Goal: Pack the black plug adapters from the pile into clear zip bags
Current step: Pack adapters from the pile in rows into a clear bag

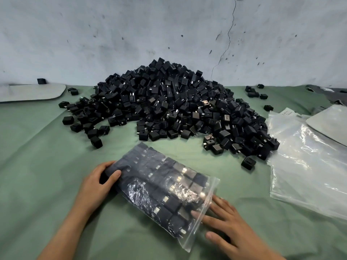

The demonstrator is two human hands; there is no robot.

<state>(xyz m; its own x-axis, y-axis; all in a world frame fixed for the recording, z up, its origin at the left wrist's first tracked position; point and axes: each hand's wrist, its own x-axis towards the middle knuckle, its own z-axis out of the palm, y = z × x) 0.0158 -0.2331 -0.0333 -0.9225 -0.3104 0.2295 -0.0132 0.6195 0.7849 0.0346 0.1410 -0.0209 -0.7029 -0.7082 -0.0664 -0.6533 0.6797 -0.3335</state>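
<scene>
Black plug adapters [169, 203] fill a clear zip bag [186, 241] that lies slanted on the green cloth [47, 166] over the desk, in the lower middle of the frame. They sit in neat rows inside it.

The right hand [225, 224] is at the lower right, at the zip end of the bag. Its fingers [201, 215] are straight and lie flat on the plastic; they hold nothing. The left hand [97, 184] is at the lower left, at the other end of the bag. Its fingers curl round that end and its thumb [115, 174] presses on top, so it grips the bag.

Just past the bag, one loose adapter [96, 142] sits to the left and another [248, 163] to the right. A stack of empty clear bags [304, 175] lies at the right edge, touching the pile.

The big pile [169, 102] of black adapters is in the middle of the frame, heaped up by the wall. A few more adapters [253, 91] lie apart at the upper right. A flat grey pad [32, 93] lies at the far left, and one like it [330, 124] rests on the empty bags. Behind it all is a pale grey wall [112, 34] with a long crack [229, 34].
</scene>
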